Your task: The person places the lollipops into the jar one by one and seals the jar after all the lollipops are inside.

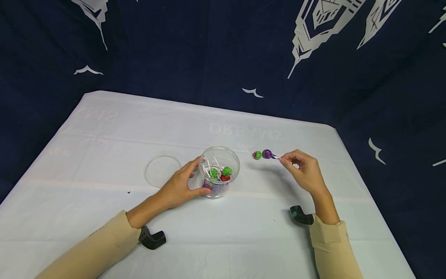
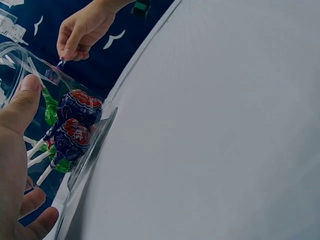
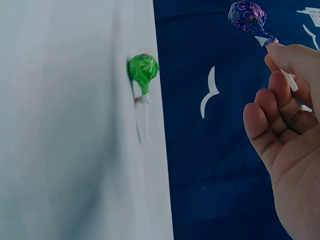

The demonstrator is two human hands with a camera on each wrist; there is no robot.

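Observation:
My left hand [image 1: 178,189] grips a clear plastic jar [image 1: 234,159], thumb on the near side and fingers round the far side. Inside the jar are several lollipops in green, red and purple wrappers; two dark purple ones [image 2: 72,140] press against the wall in the left wrist view. To the right, my right hand [image 1: 304,170] pinches the white stick of a purple-wrapped lollipop [image 3: 247,16] between thumb and forefinger, its head pointing left, held above the table. A green lollipop [image 3: 143,68] lies on the cloth, near the purple one in the head view.
A round, transparent lid-like disc [image 1: 162,171] lies left of the jar. White cloth [image 1: 244,240] covers the table. Behind it hangs a dark blue curtain [image 1: 181,58] with white prints. Each wrist carries a black camera mount [image 1: 152,238].

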